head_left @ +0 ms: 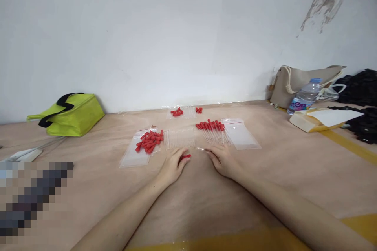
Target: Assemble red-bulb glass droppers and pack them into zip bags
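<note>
The surface (pixel 188 200) looks papery, matt and faintly creased, with a smooth yellow band (pixel 244 239) toward its near edge. In from the middle of the far edge, the red bulbs (pixel 149 142) look like smooth rubber, the slim tubes (pixel 179 138) clear and glossy, the zip bag (pixel 243 136) thin, shiny plastic. Toward the far right corner, the bottle (pixel 303 97) is glossy clear plastic; toward the far left, the lime bag (pixel 79 117) looks like cloth.

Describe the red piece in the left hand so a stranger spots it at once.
On the brown table, a heap of red pieces lies beyond the left hand. The red piece pokes out by that hand's thumb, the only one seen held; others lie farther off.
</note>
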Available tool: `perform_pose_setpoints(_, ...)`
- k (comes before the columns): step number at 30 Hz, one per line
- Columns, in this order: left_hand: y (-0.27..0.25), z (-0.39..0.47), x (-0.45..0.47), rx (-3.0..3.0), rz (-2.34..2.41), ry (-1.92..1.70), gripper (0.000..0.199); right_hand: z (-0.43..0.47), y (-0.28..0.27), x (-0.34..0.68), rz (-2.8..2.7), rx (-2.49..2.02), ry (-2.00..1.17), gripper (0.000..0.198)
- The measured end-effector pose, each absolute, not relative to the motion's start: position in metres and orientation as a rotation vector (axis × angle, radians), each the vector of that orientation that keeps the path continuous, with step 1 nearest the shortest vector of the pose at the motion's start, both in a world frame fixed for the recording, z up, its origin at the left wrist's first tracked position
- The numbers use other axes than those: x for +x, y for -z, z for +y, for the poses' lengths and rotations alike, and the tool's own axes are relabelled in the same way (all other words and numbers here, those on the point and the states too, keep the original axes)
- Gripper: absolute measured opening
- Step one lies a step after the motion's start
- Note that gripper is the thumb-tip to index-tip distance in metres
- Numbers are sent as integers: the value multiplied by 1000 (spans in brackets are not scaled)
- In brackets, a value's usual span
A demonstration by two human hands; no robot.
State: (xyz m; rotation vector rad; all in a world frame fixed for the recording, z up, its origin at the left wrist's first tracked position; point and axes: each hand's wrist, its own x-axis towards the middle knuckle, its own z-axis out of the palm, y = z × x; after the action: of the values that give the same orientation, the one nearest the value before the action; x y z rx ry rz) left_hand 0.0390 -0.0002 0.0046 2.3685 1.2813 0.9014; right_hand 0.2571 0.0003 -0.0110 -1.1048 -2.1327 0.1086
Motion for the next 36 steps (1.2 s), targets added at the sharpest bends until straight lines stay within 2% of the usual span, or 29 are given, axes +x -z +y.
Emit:
perform_pose_setpoints(15, -7, -1, 38, 2316, 1080, -956, 18, -3, 7, 245, -2246, -1061, -107, 26)
perform_pose_setpoints(20, -7, -3, 36, 2356, 1040, -851, 23, 0, 6, 246, -2300, -1071, -149, 27)
perform_pose_setpoints(25, -7, -3, 36, 2440, 1050, -723, 25, 0, 5, 245, -2332, -1088, -58, 25)
perform_pose_setpoints(36, -1, -5, 35, 2541, 1075, -701, 25, -5, 8, 236, -2371, -1020, 63, 23)
